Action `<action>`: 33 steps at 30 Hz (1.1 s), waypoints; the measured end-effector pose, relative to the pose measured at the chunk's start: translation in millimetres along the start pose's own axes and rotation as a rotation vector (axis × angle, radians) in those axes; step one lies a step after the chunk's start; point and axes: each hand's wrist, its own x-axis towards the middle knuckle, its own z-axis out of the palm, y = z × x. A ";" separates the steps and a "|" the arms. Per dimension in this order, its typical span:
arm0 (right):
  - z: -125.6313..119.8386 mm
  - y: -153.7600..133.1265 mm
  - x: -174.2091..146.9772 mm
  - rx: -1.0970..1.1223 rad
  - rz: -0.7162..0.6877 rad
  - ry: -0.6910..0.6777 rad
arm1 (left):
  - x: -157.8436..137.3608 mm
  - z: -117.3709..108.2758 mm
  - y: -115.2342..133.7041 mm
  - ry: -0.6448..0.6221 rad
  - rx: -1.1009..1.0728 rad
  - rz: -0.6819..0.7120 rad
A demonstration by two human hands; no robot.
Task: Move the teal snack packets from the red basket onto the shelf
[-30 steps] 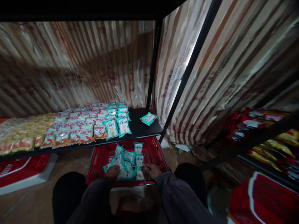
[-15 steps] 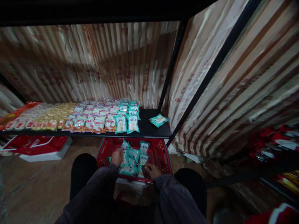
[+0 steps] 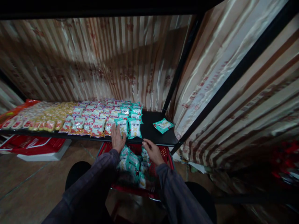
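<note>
The left front teal packet [image 3: 124, 126] sits on the shelf [image 3: 149, 122], long axis front to back, nearer the left hand [image 3: 118, 139], whose straightened fingers overlap its left edge, than the right hand [image 3: 153, 151], curled by the shelf's edge, grip unclear.

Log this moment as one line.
left hand: at front teal pack; right hand: near shelf; basket: teal packs inside; lone pack: on shelf, apart

Teal packets [image 3: 135, 128]: crinkled, glossy plastic film | near basket [image 3: 172, 161]: red, perforated plastic | shelf [image 3: 148, 126]: black, smooth, low sheen | far striped curtain [image 3: 93, 59]: pleated, satiny sheet, fabric or plastic unclear | sleeves [image 3: 86, 183]: matt, soft cloth | left wrapped yellow snacks [image 3: 49, 125]: clear, shiny film | floor [image 3: 30, 183]: smooth, dull tile
</note>
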 end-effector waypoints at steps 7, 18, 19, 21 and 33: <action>21.8 0.0 62.0 -0.113 -0.077 0.185 | 13.7 19.4 -4.0 -0.028 -0.014 0.047; 54.0 -2.2 83.6 -0.282 -0.043 0.205 | 17.2 27.4 -13.0 -0.039 0.010 0.140; 57.1 -1.8 82.7 -0.280 -0.049 0.235 | 17.9 26.8 -13.4 -0.040 0.009 0.157; 62.6 -1.4 81.7 -0.271 -0.070 0.302 | 20.2 25.2 -14.1 -0.047 0.004 0.190; 70.5 8.0 84.8 -0.430 -0.209 0.288 | 10.1 23.4 -29.3 -0.079 0.133 0.368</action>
